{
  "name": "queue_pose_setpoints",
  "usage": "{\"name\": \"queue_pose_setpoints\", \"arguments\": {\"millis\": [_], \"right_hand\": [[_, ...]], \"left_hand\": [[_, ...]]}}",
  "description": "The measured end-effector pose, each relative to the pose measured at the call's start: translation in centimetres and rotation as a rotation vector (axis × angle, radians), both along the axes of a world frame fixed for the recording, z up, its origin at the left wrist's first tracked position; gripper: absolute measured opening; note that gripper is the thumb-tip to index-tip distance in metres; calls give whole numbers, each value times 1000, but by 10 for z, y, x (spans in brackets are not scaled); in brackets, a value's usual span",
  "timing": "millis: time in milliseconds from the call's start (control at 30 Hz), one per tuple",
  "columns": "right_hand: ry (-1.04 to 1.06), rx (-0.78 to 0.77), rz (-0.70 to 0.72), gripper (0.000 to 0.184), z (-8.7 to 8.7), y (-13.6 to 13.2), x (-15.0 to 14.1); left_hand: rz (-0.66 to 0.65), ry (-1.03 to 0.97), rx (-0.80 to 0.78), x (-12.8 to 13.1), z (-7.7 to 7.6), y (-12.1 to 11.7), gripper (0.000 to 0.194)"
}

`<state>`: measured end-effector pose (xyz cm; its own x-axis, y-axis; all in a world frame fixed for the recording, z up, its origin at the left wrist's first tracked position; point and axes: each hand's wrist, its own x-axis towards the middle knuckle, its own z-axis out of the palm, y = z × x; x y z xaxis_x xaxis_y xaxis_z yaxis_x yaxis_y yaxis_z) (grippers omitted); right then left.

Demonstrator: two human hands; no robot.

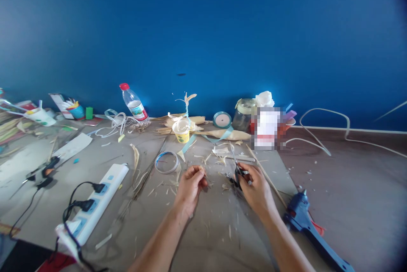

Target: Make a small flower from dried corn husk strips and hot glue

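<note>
Well to the near right of the cup (182, 138) lies a glue gun (307, 217). Before the cup, the left hand (191, 188) pinches a pale scrap (203, 172), mostly hidden by its fingers. Right of the cup and nearer, the right hand (257, 186) curls around scissors (237, 173), covering much of the handles. Farther right of the cup, pixelation masks something beside a jar (243, 113).

Dark-handled scissors (237, 171), blades pointing wallward; small pale scrap (202, 170), pinched.
</note>
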<state>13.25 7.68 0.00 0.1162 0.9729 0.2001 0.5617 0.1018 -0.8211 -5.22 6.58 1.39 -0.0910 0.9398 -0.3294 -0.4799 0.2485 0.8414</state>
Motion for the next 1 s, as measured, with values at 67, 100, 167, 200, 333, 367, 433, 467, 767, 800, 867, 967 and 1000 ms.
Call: {"name": "queue_pose_setpoints", "arguments": {"millis": [67,100,167,200,333,367,433,467,767,800,867,967,1000], "right_hand": [[-89,-15,-62,34,-2,1,2],[-146,-30,-98,34,-3,2,2],[-279,-65,-169,33,-2,2,3],[-343,-85,-193,33,-2,2,3],[-525,-166,-231,34,-1,2,4],[-554,-184,-238,35,-1,2,4],[-601,-205,-252,37,-3,2,4],[-616,-214,-257,38,-4,3,4],[-201,153,-85,30,12,-2,2],[-117,164,35,28,15,-5,-2],[-20,122,263,26,19,-11,-12],[7,101,367,23,21,-18,-28],[5,97,361,18,22,-20,-31]], "left_hand": [[7,13,2,0,0,0,23],[8,17,2,1,-1,0,23],[13,19,2,1,0,0,21],[16,19,4,1,0,0,21],[27,41,4,2,1,0,18],[26,50,1,2,1,0,18],[24,67,-8,2,1,-1,18],[22,72,-12,2,2,-1,18],[12,18,-5,5,5,-3,18],[0,-6,-3,6,6,-3,18],[-28,-66,6,10,7,-5,18],[-99,-157,18,15,9,-8,16],[-130,-180,21,16,9,-10,16]]}}
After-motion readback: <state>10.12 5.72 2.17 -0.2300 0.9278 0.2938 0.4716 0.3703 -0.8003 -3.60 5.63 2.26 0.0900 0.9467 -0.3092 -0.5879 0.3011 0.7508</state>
